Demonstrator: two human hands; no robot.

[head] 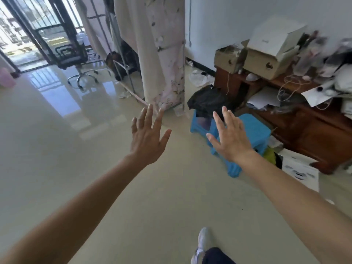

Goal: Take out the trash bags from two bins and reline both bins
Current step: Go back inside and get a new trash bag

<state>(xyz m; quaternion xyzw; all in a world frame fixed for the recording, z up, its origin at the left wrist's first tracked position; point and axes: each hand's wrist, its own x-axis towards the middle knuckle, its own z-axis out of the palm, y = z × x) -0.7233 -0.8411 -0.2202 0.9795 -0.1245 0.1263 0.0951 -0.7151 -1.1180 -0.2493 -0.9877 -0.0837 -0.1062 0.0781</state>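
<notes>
Empty, fingers spread: left hand [147,139]; right hand [231,139]; black bag [206,101] beyond

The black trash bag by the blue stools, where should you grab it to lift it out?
Probably by the loose, crumpled top of the black trash bag, reaching down from above. The plastic bunches up there, so the fingers can gather it. Its lower part is hidden behind the blue stool. Both the left hand and right hand are open and empty.
</notes>
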